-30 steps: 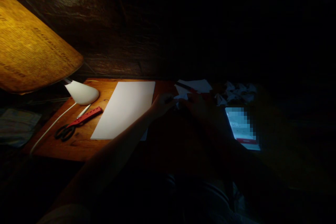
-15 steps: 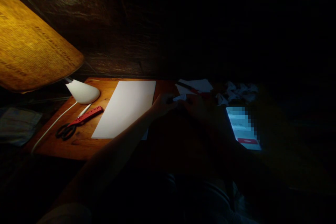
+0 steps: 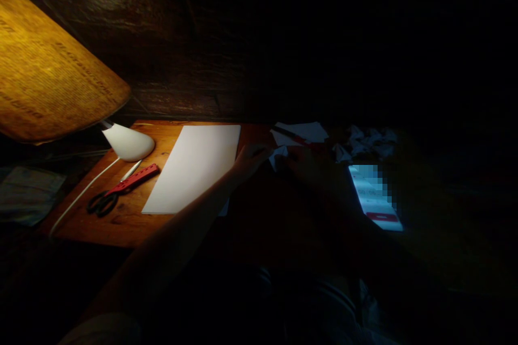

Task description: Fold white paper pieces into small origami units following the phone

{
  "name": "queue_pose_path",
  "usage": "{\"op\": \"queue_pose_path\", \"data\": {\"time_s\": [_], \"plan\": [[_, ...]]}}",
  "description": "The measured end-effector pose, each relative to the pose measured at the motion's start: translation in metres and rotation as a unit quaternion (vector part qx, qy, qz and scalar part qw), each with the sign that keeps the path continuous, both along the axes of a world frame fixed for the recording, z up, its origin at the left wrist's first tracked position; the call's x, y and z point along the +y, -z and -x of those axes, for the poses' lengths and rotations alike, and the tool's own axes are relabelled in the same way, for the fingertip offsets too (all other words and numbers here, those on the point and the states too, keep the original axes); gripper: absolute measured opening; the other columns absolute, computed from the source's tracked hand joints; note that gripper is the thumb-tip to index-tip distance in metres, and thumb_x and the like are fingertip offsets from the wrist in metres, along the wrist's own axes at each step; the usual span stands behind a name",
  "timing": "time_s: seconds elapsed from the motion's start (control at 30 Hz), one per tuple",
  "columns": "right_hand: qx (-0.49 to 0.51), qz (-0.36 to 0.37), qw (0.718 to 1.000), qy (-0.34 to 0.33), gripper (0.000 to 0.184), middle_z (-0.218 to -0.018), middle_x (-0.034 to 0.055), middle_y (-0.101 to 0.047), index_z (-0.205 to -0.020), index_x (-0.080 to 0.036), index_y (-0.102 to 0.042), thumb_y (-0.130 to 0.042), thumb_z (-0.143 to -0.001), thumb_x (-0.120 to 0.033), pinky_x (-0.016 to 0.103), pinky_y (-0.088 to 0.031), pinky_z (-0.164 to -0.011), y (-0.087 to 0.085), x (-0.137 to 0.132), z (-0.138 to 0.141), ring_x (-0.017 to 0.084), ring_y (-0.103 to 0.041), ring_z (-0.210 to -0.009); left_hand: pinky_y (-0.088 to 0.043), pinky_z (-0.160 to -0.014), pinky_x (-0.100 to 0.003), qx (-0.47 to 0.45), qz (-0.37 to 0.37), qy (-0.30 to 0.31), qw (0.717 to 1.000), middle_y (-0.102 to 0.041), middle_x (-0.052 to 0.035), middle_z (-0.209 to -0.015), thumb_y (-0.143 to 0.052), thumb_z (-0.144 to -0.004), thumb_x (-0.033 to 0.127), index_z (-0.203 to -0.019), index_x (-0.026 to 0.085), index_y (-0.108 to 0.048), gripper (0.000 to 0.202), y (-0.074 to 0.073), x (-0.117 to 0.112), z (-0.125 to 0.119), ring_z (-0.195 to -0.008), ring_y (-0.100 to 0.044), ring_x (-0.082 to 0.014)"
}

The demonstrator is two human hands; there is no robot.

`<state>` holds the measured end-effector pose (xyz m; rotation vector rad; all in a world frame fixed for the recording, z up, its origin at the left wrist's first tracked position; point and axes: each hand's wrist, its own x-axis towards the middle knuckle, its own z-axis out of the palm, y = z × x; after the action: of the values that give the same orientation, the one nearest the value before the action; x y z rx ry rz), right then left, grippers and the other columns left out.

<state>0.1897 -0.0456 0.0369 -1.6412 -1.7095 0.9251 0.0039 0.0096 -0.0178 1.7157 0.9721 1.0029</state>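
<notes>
While I held the small folded paper (image 3: 279, 158) over the middle of the tabletop (image 3: 109, 234), between my two hands, I judged the step to be shaping its folds. My left hand (image 3: 251, 158) pinched its left edge; my right hand (image 3: 303, 166) lay close against the other side, too dark for me to tell whether it gripped. As I judged it, the next move called for lining up the edges and pressing with the fingertips, gently, since such a little piece could crease askew.

Half a second earlier the paper had shown as a low, flat wedge; now it showed a broader, pointed face reaching lower, so it had been turned or opened between my hands. Just beyond it the loose paper (image 3: 313, 132) stayed put, as did the cluster of folded pieces (image 3: 370, 143) to the right. The phone (image 3: 370, 190) nearer me lay as before, its screen showing different banding. Leftward, the white sheets (image 3: 194, 172), scissors (image 3: 109, 195) and lamp (image 3: 128, 143) had not moved.
</notes>
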Motion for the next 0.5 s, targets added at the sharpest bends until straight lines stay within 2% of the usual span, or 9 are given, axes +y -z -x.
{"op": "queue_pose_path", "data": {"time_s": [0.13, 0.3, 0.4, 0.5], "plan": [[0.114, 0.015, 0.993, -0.008, 0.033, -0.078, 0.0026, -0.072, -0.076, -0.02, -0.069, -0.072, -0.085, -0.051, 0.029, -0.047, -0.064, 0.011, 0.007, 0.003, 0.019, -0.061, -0.072, -0.039, -0.062, -0.025, 0.0, -0.007, 0.005, 1.0, -0.059, 0.0013, -0.066, -0.065, -0.084, 0.043, -0.07, 0.018, -0.063, 0.028, 0.0, 0.0, -0.001, -0.065, -0.052, -0.0129], [0.103, -0.007, 0.994, 0.032, 0.028, -0.072, 0.0009, -0.067, -0.069, -0.021, -0.062, -0.073, -0.084, -0.042, 0.028, -0.043, -0.062, 0.016, 0.011, 0.004, 0.017, -0.057, -0.068, -0.041, -0.064, -0.026, -0.021, -0.004, -0.01, 1.0, -0.06, 0.0006, -0.068, -0.066, -0.085, 0.047, -0.071, 0.019, -0.063, 0.031, 0.0, 0.001, -0.001, -0.067, -0.055, -0.0137], [0.123, -0.018, 0.992, 0.032, 0.023, -0.075, 0.0009, -0.069, -0.072, -0.021, -0.064, -0.072, -0.083, -0.04, 0.029, -0.045, -0.065, 0.019, 0.012, 0.001, 0.018, -0.061, -0.073, -0.042, -0.063, -0.027, -0.038, 0.011, 0.009, 0.999, -0.063, -0.0004, -0.067, -0.069, -0.086, 0.048, -0.07, 0.019, -0.063, 0.033, -0.002, -0.001, 0.0, -0.066, -0.057, -0.0136], [0.186, -0.03, 0.981, 0.036, 0.019, -0.082, 0.0014, -0.073, -0.081, -0.021, -0.071, -0.072, -0.081, -0.041, 0.03, -0.05, -0.072, 0.025, 0.013, -0.001, 0.02, -0.065, -0.081, -0.043, -0.064, -0.027, -0.04, 0.032, 0.033, 0.998, -0.065, -0.0012, -0.068, -0.072, -0.085, 0.049, -0.071, 0.018, -0.064, 0.035, -0.007, -0.003, 0.001, -0.065, -0.059, -0.0134]]}}
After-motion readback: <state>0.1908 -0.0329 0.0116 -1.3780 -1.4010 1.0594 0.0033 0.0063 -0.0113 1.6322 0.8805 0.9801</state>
